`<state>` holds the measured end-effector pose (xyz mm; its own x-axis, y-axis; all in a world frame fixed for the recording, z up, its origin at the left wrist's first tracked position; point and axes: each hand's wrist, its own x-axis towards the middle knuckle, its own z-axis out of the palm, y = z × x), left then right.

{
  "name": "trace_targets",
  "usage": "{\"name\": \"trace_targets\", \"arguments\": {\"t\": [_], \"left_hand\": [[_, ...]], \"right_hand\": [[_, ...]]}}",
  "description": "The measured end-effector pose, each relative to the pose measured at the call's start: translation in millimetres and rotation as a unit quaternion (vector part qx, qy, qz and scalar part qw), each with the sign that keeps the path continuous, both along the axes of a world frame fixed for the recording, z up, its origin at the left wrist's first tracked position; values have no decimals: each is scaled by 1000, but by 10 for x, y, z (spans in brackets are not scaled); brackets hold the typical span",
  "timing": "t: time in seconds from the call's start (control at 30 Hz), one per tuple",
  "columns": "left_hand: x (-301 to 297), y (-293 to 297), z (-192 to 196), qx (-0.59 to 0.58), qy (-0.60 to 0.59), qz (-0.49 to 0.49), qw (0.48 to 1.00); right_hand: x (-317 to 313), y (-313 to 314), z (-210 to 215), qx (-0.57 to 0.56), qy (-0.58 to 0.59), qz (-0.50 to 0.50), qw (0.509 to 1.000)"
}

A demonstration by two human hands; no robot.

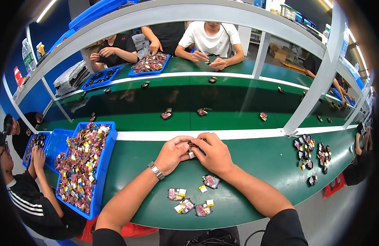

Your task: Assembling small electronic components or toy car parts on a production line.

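Both my hands meet over the green bench (246,164), close to its white far edge. My left hand (171,154), with a metal watch on the wrist, and my right hand (214,153) pinch one small electronic module (192,151) between their fingertips. A pale battery-like block shows at its lower side; the fingers cover most of the rest. Nearer to me, between my forearms, lie several similar modules (203,209), each a dark rounded casing with a reddish circuit board and a white-and-yellow block on a lead.
At my left stands a blue bin (100,180) heaped with small parts. Clusters of modules (305,148) lie at the right. Beyond the white rail, a conveyor belt (234,100) carries scattered modules under a grey metal frame (312,94). Several people work around, one close at my left (27,192).
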<state>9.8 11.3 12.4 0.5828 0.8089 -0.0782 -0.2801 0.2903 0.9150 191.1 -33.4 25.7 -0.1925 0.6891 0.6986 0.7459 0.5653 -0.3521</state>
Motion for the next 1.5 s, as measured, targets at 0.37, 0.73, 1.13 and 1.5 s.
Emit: {"name": "trace_targets", "arguments": {"t": [0.37, 0.73, 1.13, 1.5], "left_hand": [[10, 7, -28, -1, -11, 12, 1000], [-10, 5, -21, -6, -18, 10, 1000], [30, -16, -6, 3, 1, -12, 1000], [16, -14, 9, 15, 21, -18, 1000]], "right_hand": [[1, -10, 27, -96, 65, 15, 993], [68, -14, 75, -53, -14, 56, 997], [174, 96, 65, -48, -10, 116, 992], [215, 94, 75, -105, -28, 141, 984]]}}
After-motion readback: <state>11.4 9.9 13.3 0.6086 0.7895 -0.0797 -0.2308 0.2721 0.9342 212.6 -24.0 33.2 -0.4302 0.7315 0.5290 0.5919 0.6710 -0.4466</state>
